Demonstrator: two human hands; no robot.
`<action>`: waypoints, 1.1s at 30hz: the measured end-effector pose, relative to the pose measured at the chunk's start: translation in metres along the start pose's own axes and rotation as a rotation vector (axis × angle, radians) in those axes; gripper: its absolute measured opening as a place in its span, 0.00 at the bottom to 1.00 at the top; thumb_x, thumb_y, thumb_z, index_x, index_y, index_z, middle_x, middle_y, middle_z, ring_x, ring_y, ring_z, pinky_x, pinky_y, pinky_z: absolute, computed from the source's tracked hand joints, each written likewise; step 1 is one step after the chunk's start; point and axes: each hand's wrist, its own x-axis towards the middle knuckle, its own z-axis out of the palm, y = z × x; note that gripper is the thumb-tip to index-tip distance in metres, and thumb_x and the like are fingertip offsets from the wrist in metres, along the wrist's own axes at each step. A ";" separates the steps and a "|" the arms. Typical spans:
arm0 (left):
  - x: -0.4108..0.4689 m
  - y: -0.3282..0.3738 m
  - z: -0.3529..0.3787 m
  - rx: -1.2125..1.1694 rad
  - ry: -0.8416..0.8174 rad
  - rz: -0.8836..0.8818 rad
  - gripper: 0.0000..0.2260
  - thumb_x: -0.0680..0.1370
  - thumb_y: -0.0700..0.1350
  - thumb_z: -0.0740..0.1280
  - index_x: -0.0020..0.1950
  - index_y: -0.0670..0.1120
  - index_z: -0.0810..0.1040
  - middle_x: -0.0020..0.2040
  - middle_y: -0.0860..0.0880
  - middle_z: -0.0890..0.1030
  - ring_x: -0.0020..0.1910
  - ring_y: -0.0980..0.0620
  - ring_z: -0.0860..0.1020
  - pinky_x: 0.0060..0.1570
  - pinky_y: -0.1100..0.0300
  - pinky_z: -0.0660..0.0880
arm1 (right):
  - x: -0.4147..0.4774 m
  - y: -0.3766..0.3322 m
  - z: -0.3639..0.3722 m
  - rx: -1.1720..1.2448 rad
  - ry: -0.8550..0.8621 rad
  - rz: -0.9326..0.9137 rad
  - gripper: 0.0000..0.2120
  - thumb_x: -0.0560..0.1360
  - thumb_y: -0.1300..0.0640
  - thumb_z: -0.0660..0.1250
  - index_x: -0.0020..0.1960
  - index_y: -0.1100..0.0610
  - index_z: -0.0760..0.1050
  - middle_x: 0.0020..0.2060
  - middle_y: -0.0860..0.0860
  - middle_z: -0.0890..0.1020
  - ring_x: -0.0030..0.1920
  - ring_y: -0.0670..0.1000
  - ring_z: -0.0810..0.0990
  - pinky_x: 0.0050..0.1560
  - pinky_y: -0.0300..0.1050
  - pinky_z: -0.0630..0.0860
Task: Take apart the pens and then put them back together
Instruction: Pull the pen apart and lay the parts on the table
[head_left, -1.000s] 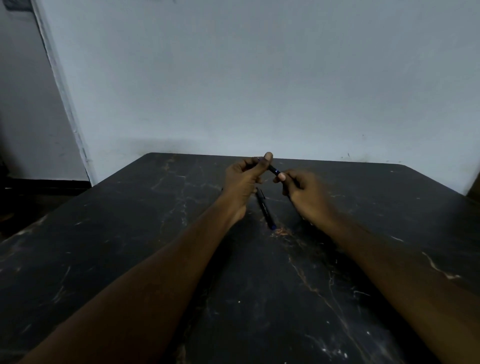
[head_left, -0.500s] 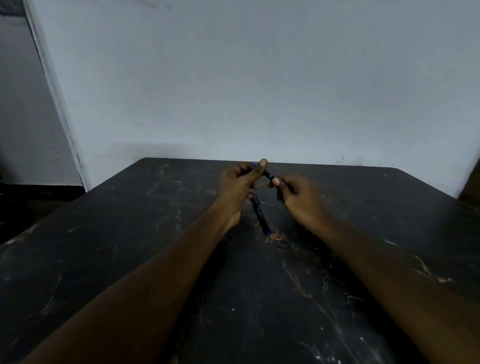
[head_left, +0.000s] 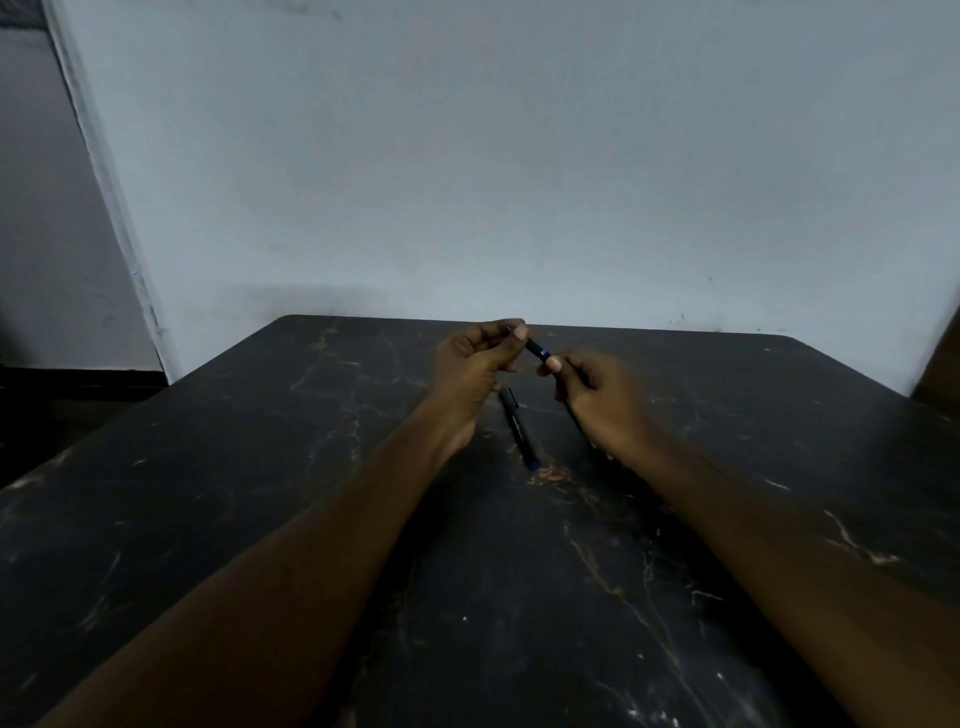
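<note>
Pinching slim black pen (head_left: 535, 348) between left hand (head_left: 475, 366) and right hand (head_left: 605, 397), both grasping opposite ends for separating; spare black pen (head_left: 518, 428) rests below on dark marbled surface (head_left: 260, 519).

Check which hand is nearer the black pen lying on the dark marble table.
Left, narrowly. The left hand hovers just left of the black pen's far end; the right hand is up and to its right.

Held pen (head_left: 535, 347) mostly hidden, maybe w/ cap.
</note>
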 end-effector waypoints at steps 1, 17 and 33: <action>0.000 0.000 0.000 0.001 0.022 0.000 0.06 0.75 0.47 0.72 0.49 0.46 0.83 0.40 0.52 0.83 0.36 0.57 0.77 0.36 0.63 0.70 | 0.000 -0.001 0.000 0.001 -0.008 -0.001 0.16 0.81 0.52 0.60 0.45 0.62 0.80 0.33 0.61 0.80 0.33 0.60 0.76 0.36 0.55 0.73; 0.000 0.001 -0.003 0.046 -0.036 -0.036 0.10 0.75 0.48 0.72 0.53 0.45 0.83 0.43 0.52 0.84 0.36 0.58 0.78 0.39 0.58 0.70 | -0.001 -0.004 -0.002 0.004 -0.027 -0.002 0.14 0.80 0.53 0.61 0.47 0.60 0.81 0.34 0.57 0.80 0.35 0.58 0.77 0.37 0.48 0.70; 0.010 0.001 -0.013 0.029 0.106 -0.031 0.14 0.73 0.55 0.72 0.49 0.46 0.84 0.43 0.52 0.86 0.34 0.54 0.76 0.34 0.60 0.71 | -0.003 -0.009 -0.008 -0.048 -0.063 -0.097 0.13 0.80 0.55 0.61 0.63 0.49 0.76 0.38 0.49 0.80 0.40 0.51 0.80 0.42 0.48 0.76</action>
